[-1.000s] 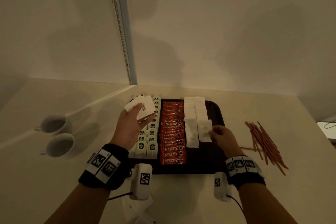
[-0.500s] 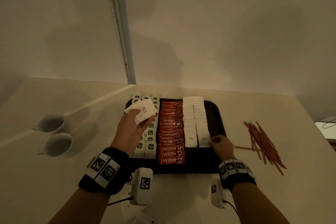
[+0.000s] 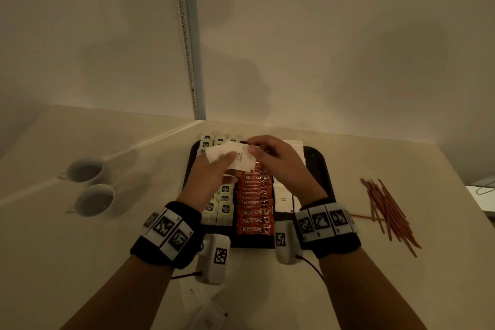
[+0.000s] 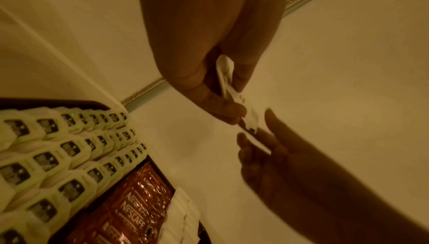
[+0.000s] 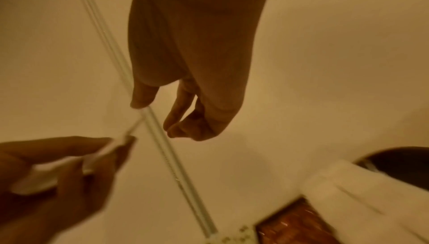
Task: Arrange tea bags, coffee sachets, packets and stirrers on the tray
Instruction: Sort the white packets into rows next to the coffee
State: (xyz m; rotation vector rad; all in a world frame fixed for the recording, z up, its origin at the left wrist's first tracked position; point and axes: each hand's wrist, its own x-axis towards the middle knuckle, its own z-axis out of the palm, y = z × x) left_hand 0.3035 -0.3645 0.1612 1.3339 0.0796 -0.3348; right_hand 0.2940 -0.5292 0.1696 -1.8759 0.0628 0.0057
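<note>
Pale countertop (image 3: 348, 289) under dim warm light; landmark: dark tray (image 3: 325, 169). Nearest the viewer, in front of the tray, loose white packets (image 3: 211, 316) lie on the counter. On the tray: tea bags (image 3: 224, 199) in rows at left, red coffee sachets (image 3: 254, 213) in the middle, white sugar packets (image 3: 283, 199) at right. Above the tray, left hand (image 3: 211, 177) grips a stack of sugar sachets (image 3: 235, 159); right hand (image 3: 278, 161) pinches the stack's edge. Right of the tray: stirrers (image 3: 388, 211). Left: two cups (image 3: 88, 185).

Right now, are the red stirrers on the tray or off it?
Off: the stirrers lie loose on the table, right of the tray.
</note>
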